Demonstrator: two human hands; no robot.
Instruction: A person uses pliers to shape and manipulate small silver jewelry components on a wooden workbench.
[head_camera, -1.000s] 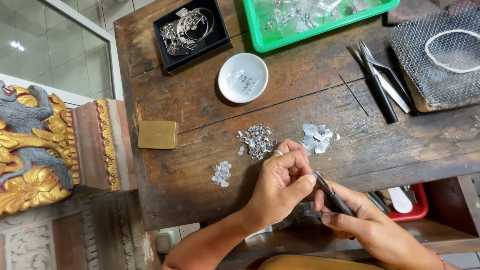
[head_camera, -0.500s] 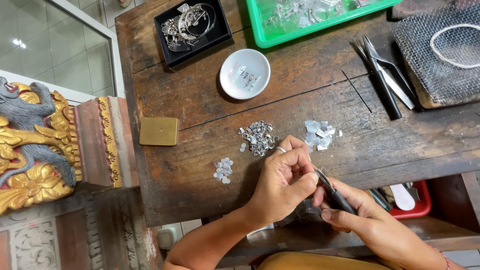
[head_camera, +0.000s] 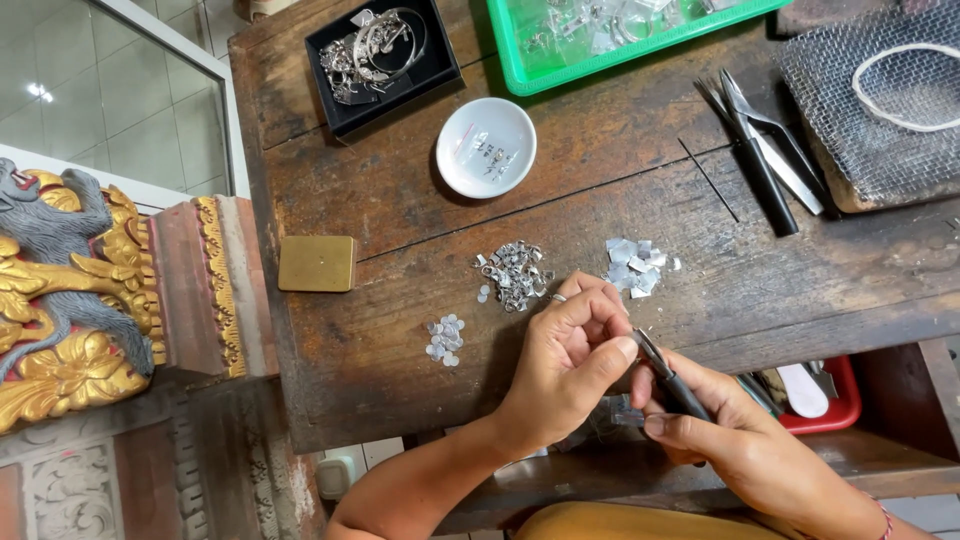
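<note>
Small dark-handled pliers (head_camera: 672, 382) are gripped in the right hand (head_camera: 725, 440), their tips met by the left hand (head_camera: 570, 365) pinching a tiny unclear piece over the worn wooden surface's (head_camera: 400, 330) near edge, heaped silver links (head_camera: 513, 273) kept near.

One head cam only, looking almost straight down on the wooden desk (head_camera: 400, 200) from close above. Desk's near edge runs across the lower frame; tiled floor shows left of the desk.
</note>
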